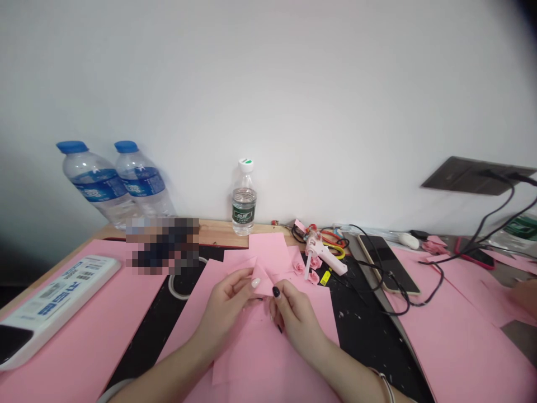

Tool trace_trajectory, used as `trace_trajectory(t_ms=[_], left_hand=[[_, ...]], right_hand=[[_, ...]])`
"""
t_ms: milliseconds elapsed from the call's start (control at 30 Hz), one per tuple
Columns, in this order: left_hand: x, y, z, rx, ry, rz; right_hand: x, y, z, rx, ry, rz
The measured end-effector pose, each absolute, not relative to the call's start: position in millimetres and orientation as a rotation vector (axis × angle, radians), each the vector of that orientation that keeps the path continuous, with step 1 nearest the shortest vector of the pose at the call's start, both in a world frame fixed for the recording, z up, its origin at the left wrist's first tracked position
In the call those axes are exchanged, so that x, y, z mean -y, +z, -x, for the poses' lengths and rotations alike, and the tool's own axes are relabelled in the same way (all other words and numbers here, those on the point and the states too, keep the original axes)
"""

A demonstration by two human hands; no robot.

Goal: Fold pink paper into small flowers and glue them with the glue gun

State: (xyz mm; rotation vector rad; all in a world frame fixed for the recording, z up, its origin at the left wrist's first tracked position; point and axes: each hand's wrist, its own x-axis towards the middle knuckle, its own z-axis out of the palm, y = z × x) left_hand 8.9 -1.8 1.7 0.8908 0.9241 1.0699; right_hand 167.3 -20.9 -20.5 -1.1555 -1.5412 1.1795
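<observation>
A small folded piece of pink paper (pixel 262 281) is held up between both hands over the pink sheets. My left hand (pixel 230 296) pinches its left side, the thumb lying across the front. At its lower right corner, my right hand (pixel 296 310) grips it between thumb and fingers. Pink paper sheets (pixel 251 358) lie spread beneath the hands. Just behind the hands is a square of pink paper (pixel 268 249). Several pink paper roses (pixel 298 267) sit right of it, beside a pale pink glue gun (pixel 325 254).
Water bottles with blue caps (pixel 100 184) and a smaller bottle (pixel 244 201) stand along the wall. A long white box (pixel 59 305) rests at left. Right are a phone (pixel 388 263), black cables (pixel 409 302) and a wall socket (pixel 474 174). Another person's hand (pixel 524 296) shows at the right edge.
</observation>
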Motion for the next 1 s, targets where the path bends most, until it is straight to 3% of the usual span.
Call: trace_trajectory(t_ms=[200, 1000], left_hand=[[-4.7, 0.1, -3.7, -0.791, 1.049, -0.918], [-2.5, -1.4, -0.9, -1.17, 1.139, -0.997]], right_hand=[[19.6, -15.8, -170.1, 1.607, 1.167, 1.157], [21.6, -4.4, -171.0, 1.845, 1.108, 1.216]])
